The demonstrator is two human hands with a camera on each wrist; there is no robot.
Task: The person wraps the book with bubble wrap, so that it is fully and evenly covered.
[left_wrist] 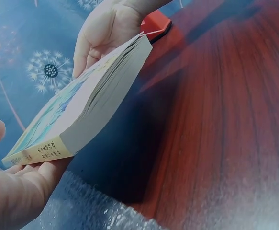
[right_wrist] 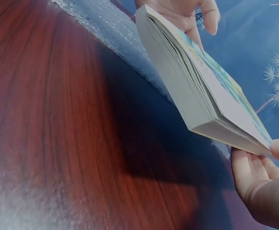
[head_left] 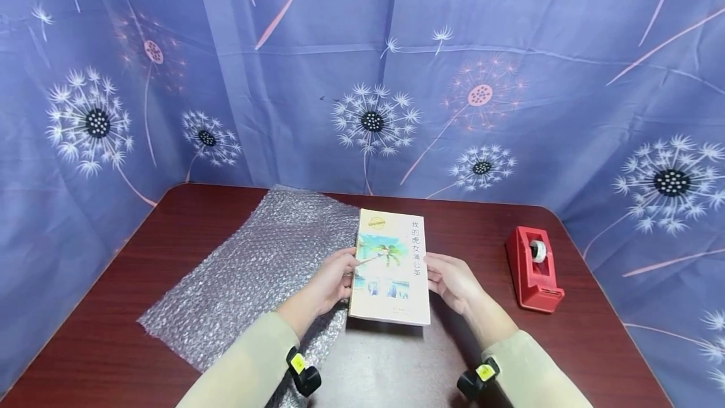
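Paperback [head_left: 389, 269] titled 我的虎女蒲公英 clears the bench [head_left: 470, 232]; left hand [head_left: 330, 279] and right hand [head_left: 455, 281] curl fingers [right_wrist: 244, 167] round its side edges, open room rightward.

In the head view, with clock directions taken from the book, we count:
- one book [head_left: 391, 263], at the centre
- two hands: the left hand [head_left: 331, 279] at nine o'clock, the right hand [head_left: 455, 279] at three
- two sleeves [head_left: 243, 364], at eight and four o'clock
- two wrist cameras [head_left: 306, 379], at seven and five
- one sheet of bubble wrap [head_left: 266, 263], at nine
- one tape dispenser [head_left: 527, 276], at three, with one tape roll [head_left: 542, 250]
- one table [head_left: 595, 345]
- on the cloth [head_left: 294, 93], five whole large white dandelions [head_left: 372, 121] and two pink ones [head_left: 480, 95]
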